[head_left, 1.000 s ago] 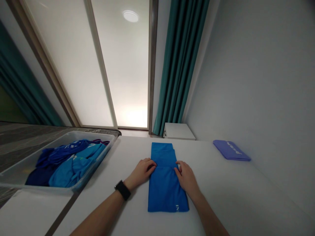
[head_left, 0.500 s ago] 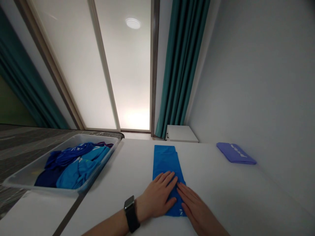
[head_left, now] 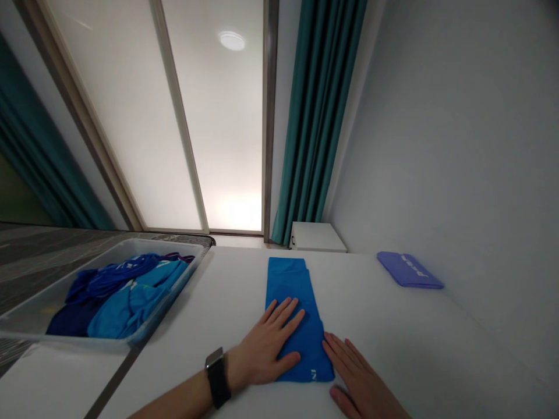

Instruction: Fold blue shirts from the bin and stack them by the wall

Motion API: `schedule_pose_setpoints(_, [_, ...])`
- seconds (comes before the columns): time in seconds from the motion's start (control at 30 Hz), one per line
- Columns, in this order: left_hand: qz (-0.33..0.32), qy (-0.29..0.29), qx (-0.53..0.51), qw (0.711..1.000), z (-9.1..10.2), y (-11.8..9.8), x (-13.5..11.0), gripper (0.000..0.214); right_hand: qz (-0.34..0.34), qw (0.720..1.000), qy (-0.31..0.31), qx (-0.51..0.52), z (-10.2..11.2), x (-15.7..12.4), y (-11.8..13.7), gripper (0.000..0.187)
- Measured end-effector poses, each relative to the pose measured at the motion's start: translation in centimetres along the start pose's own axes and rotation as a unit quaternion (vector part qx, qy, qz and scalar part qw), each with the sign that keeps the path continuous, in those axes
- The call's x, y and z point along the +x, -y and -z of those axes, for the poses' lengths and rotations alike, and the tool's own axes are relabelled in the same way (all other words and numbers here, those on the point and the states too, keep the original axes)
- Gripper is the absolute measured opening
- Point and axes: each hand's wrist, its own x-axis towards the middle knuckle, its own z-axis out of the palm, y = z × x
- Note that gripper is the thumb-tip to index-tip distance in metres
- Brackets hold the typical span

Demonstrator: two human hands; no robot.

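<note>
A bright blue garment (head_left: pixel 297 308), folded into a long narrow strip, lies on the white table (head_left: pixel 393 337) and runs away from me. My left hand (head_left: pixel 266 346), with a black watch at the wrist, rests flat on the strip's near left part, fingers stretched out. Just right of the strip's near corner, my right hand (head_left: pixel 360 387) lies flat on the table with fingers spread, touching the cloth's edge at most. Neither hand holds anything.
A clear plastic bin (head_left: pixel 39 311) at the left holds several crumpled blue garments (head_left: pixel 117 291). A folded purple garment (head_left: pixel 408 270) lies at the table's far right by the wall. A small white cabinet (head_left: pixel 317 235) and teal curtains (head_left: pixel 317 116) stand beyond the table.
Both hands went from pinching the strip's middle to lying flat on its near end. Since then my right hand has slid off to the right of the cloth.
</note>
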Motion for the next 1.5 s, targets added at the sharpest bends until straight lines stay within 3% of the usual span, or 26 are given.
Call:
schedule_pose_setpoints(0.07, [-0.048,-0.005,-0.001,0.999,1.5,0.4,-0.8,0.072,0.001,1.000,-0.017,-0.004,0.6,0.2,0.1,0.067])
schedule_pose_setpoints(0.17, [-0.115,0.039,-0.002,0.993,3.2,0.6,-1.9,0.074,0.055,0.997,-0.046,-0.025,1.3,1.4,1.1,0.059])
schedule_pose_setpoints(0.27, [-0.149,0.078,-0.007,0.986,3.6,0.3,-2.5,0.074,0.099,0.992,-0.067,-0.043,1.6,3.1,2.6,0.045])
schedule_pose_setpoints(0.37, [-0.138,0.078,-0.022,0.987,2.9,0.3,-2.8,0.075,0.093,0.991,-0.083,-0.050,1.4,4.3,3.5,0.036])
schedule_pose_setpoints(0.5, [-0.119,0.090,-0.029,0.988,2.0,0.6,-2.8,0.083,0.094,0.991,-0.077,-0.062,1.0,4.7,3.1,0.041])
schedule_pose_setpoints(0.63, [-0.123,0.070,-0.029,0.990,1.4,1.0,-2.6,0.085,0.102,0.991,-0.054,-0.062,1.1,4.6,2.2,0.054])
schedule_pose_setpoints(0.83, [-0.137,0.034,0.004,0.990,0.4,1.5,-2.7,0.079,0.098,0.990,-0.081,-0.054,0.9,4.7,2.1,0.048])
schedule_pose_setpoints(0.93, [-0.143,0.013,0.004,0.990,0.1,1.7,-2.9,0.075,0.078,0.995,-0.066,-0.021,1.6,4.6,2.6,0.049])
schedule_pose_setpoints(1.07, [-0.152,-0.006,-0.012,0.988,0.4,1.3,-3.1,0.065,0.049,0.998,-0.003,0.044,3.8,4.6,3.5,0.050])
schedule_pose_setpoints(1.2, [-0.164,-0.019,-0.058,0.984,1.3,-0.3,-3.4,0.051,0.036,0.993,0.007,0.113,5.2,4.3,3.9,0.047])
schedule_pose_setpoints(1.3, [-0.148,-0.010,-0.114,0.982,2.1,-1.4,-3.7,0.043,0.061,0.986,0.014,0.154,5.2,3.9,3.6,0.046])
schedule_pose_setpoints(1.43, [-0.093,-0.006,-0.196,0.976,2.9,-1.9,-4.0,0.035,0.056,0.983,0.032,0.170,4.6,3.8,2.9,0.070])
schedule_pose_setpoints(1.5, [-0.071,-0.013,-0.234,0.969,3.2,-1.8,-4.1,0.032,0.040,0.985,0.027,0.164,4.1,3.9,2.6,0.070])
